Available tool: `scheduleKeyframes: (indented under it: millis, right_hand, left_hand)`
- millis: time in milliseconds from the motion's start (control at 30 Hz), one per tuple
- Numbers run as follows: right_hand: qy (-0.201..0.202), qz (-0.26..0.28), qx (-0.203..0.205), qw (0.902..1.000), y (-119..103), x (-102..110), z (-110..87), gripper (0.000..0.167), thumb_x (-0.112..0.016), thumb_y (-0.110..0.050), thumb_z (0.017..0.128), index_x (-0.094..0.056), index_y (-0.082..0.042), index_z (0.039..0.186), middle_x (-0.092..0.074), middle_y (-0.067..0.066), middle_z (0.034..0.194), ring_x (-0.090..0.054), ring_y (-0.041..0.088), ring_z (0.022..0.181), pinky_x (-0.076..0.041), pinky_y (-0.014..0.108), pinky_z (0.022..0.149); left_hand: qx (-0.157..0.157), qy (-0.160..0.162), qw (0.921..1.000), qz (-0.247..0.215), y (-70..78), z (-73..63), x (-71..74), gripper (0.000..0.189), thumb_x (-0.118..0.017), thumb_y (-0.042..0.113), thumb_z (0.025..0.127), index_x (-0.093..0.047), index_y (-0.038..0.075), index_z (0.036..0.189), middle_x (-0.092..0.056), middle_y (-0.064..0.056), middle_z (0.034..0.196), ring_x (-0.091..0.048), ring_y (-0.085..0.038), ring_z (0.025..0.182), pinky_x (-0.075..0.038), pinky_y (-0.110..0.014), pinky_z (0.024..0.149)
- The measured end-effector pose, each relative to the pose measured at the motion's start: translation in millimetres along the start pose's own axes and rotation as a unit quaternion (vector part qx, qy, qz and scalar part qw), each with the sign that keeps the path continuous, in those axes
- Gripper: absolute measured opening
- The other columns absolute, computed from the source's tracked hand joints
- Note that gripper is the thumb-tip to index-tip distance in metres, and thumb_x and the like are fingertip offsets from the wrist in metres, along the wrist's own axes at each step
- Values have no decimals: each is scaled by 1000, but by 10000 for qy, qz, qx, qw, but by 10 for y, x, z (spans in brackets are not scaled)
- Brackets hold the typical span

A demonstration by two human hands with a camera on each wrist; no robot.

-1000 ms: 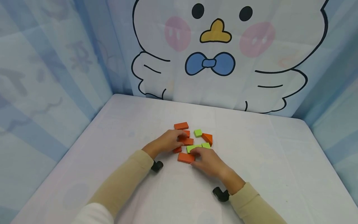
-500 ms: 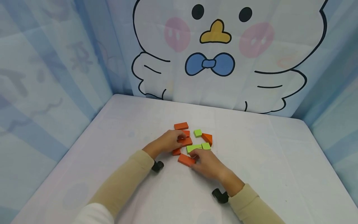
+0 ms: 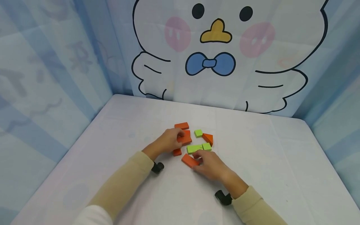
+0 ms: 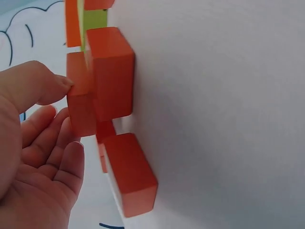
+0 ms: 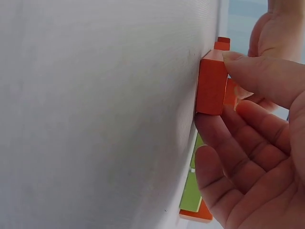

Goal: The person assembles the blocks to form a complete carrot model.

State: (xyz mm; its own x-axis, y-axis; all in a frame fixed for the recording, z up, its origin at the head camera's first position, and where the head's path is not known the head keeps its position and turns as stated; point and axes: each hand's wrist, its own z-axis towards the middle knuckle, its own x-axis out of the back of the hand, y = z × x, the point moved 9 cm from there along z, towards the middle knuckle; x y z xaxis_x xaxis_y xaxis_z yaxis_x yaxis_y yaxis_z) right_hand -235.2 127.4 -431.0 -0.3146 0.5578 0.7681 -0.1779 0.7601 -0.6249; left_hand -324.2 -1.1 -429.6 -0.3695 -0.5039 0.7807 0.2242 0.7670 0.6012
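My left hand (image 3: 167, 140) pinches an orange block (image 4: 81, 98) between thumb and fingers. The head view has it overlapping another orange block (image 3: 187, 132); whether it touches the table is unclear. A smaller-looking orange block (image 3: 177, 152) lies near that hand's near side. Closer to the person, my right hand (image 3: 209, 164) holds an orange rectangular block (image 5: 212, 86) by its ends, thumb on one and fingers on the other. Just beyond it lie a lime-green oblong block (image 3: 194, 149) and a lime-green cube (image 3: 206, 147), side by side.
Behind the hands lie an orange block (image 3: 181, 126), another lime-green cube (image 3: 198, 133) and an orange wedge-shaped block (image 3: 207, 139). A white cloth covers the table (image 3: 267, 156). Printed curtains (image 3: 56, 62) enclose its back and sides.
The right hand's orange block has turned and shifted slightly right and toward the person. The left hand's block has moved slightly away from the person, closing the gap to the orange block behind it.
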Motion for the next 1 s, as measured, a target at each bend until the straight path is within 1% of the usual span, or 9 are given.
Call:
scheduleKeyframes:
  millis: [167,333,500,700,767,867,967,1000]
  right_hand:
    - [-8,-68,-84,9999,20,1,-21,39,-80,-14,87,-66,-7,123,-67,1,113,-65,16,98,-54,39,89]
    - [-44,-177,-170,9997,29,13,-50,42,-80,-16,87,-65,-8,125,-65,0,114,-63,15,95,-54,38,87]
    - [-50,-243,-213,9995,27,14,-83,46,-81,-18,85,-64,-9,127,-63,-1,112,-59,14,89,-53,35,82]
    - [-62,-260,-139,9995,1,3,-112,53,-84,-20,83,-62,-8,131,-61,-2,107,-55,13,81,-49,32,74]
    - [-50,-263,-88,9996,-11,-1,-116,55,-83,-20,83,-61,-7,132,-61,-1,110,-54,13,80,-49,32,73]
    - [-30,-255,26,9997,-27,-11,-121,58,-83,-19,83,-60,-7,134,-62,1,121,-55,13,83,-50,33,77]
    - [-45,-234,126,9996,-38,-23,-126,61,-83,-21,83,-58,-8,137,-59,3,133,-56,14,91,-52,35,85]
    - [-57,-226,167,9996,-43,-27,-128,62,-83,-21,83,-57,-7,138,-58,3,136,-57,15,96,-52,37,89]
  left_hand:
    - [-47,233,9995,-212,-21,-122,130,43,-75,12,90,-61,6,130,-63,-5,124,-57,-20,113,-48,-35,100]
    - [5,368,9985,-405,-101,-305,215,40,-75,12,90,-62,6,127,-64,-4,120,-58,-20,110,-50,-35,96]
    - [0,413,9981,-467,-191,-506,246,36,-76,14,90,-63,8,123,-65,-3,115,-59,-20,105,-53,-34,91]
    - [35,478,9971,-596,-302,-743,229,35,-77,11,88,-65,6,120,-66,-2,111,-60,-20,104,-53,-35,90]
    - [28,475,9970,-613,-341,-813,218,35,-77,8,87,-65,5,120,-66,-2,111,-60,-20,104,-53,-36,90]
    - [-12,415,9977,-535,-390,-903,201,32,-75,6,87,-65,4,118,-66,-2,110,-60,-20,102,-52,-37,91]
    - [-8,311,9985,-456,-422,-959,173,31,-74,3,87,-65,4,116,-65,-1,108,-60,-19,100,-51,-38,91]
    - [52,273,9985,-477,-429,-969,157,31,-74,3,86,-65,4,116,-65,-1,108,-59,-19,100,-51,-37,91]
